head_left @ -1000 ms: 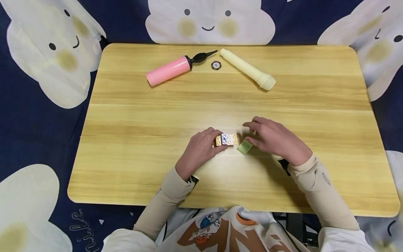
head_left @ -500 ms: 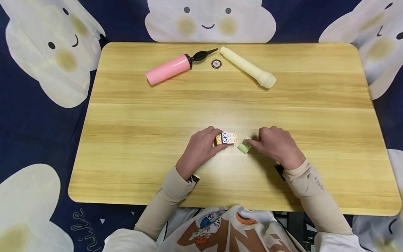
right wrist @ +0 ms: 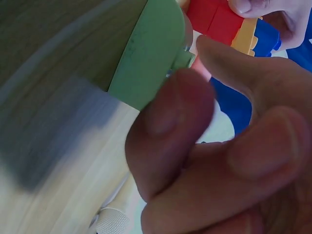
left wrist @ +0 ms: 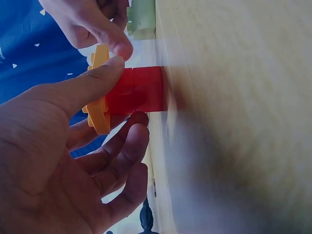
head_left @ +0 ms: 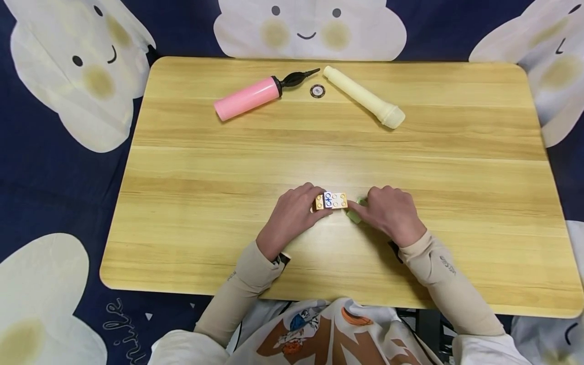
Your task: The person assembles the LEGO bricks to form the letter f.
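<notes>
A small stack of toy building bricks point(head_left: 335, 201) stands upright on the table. Red bricks point(left wrist: 136, 90) form its lower part, beneath an orange piece point(left wrist: 101, 117); a blue brick point(right wrist: 266, 38) tops it. My left hand point(head_left: 292, 215) grips the stack from the left between thumb and fingers. From the right comes my right hand point(head_left: 390, 213), its fingers curled and its thumb stretched out, with the thumb tip at the stack's right end. Beneath that thumb, partly covered in the head view, a light green brick point(head_left: 354, 217) lies on the table beside the stack.
Toward the back of the wooden table point(head_left: 182, 228) lie a pink hand pump point(head_left: 248, 99) with a black nozzle, a small round chip point(head_left: 317, 91) and a pale yellow microphone point(head_left: 365, 96). Cloth with cloud faces point(head_left: 310, 30) hangs behind the table.
My right hand has moved left and its fingers have curled in; the thumb has passed from the green brick to the stack's end. My left hand keeps its grip.
</notes>
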A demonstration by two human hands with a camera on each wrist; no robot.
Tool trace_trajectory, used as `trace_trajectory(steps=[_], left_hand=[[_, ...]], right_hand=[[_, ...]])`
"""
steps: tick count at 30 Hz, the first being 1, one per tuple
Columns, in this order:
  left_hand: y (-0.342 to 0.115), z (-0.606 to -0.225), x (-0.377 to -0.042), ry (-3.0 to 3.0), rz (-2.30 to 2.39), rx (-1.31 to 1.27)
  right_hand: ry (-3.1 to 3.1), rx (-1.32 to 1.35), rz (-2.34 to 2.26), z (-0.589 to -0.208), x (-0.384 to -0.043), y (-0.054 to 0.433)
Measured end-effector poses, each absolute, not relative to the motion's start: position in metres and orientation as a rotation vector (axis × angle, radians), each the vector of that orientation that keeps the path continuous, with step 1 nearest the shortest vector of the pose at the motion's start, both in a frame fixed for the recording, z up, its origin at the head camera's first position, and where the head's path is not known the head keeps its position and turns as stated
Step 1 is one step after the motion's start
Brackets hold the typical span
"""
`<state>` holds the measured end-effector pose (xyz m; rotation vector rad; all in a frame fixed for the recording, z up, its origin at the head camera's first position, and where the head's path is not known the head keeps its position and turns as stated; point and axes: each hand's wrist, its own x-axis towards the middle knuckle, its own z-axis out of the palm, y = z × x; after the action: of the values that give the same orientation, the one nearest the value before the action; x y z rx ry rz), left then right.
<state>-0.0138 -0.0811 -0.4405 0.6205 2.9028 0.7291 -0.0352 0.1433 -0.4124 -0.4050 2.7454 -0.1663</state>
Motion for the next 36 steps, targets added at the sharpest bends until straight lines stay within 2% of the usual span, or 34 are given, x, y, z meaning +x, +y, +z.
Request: trace_trajectory(steps=[12,25,36], left_hand=[[-0.081,-0.440,-0.014,2.912,0.732,0.609],[-0.082,-0.440,-0.014,2.916,0.729,0.613],[-0.082,-0.438,-0.014,2.861,0.748,0.599]], right_hand=[[2.780,-0.446,-0.175,-0.408,-0.036,0.144],[2.803,-0.507,-0.394,-0.407,-0.040,0.146],[2.800,-0.840,-0.465,-0.413,-0.049,0.152]])
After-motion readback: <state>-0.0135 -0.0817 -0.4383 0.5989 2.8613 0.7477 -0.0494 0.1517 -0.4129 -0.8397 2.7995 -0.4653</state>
